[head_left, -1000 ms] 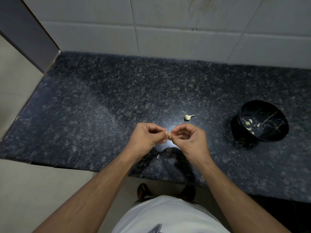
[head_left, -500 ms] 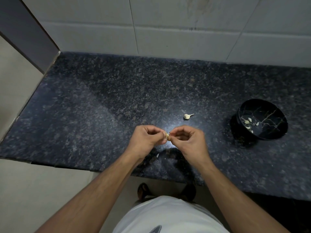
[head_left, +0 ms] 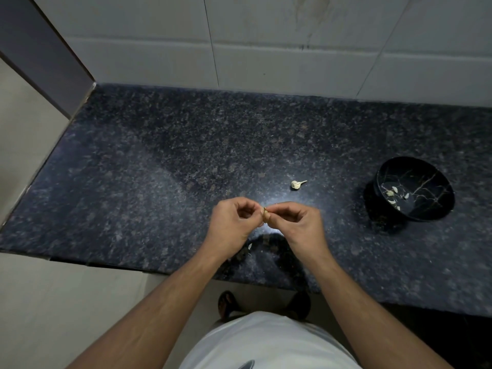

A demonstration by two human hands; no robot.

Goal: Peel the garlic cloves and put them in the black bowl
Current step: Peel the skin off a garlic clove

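Between the hands and the black bowl (head_left: 414, 193) the dark surface (head_left: 133, 187) lies bare, an open way across. Left of the bowl, well apart from it, only a small garlic stub (head_left: 296, 184) lies loose; behind the bowl the tiled wall (head_left: 292, 41) closes things off

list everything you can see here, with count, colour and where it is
small garlic clove: one, pale tan, pinched between both hands above the counter's front edge
garlic bulb remnant with stem: one, off-white, on the counter beyond the hands
round black bowl with gold veining: one, on the counter at right
garlic pieces in the bowl: a few, whitish
skin scraps: a couple, pale, on the counter under the hands
speckled granite counter: one, dark
tiled wall: white, behind
left hand: one, pinching the clove
right hand: one, pinching the clove
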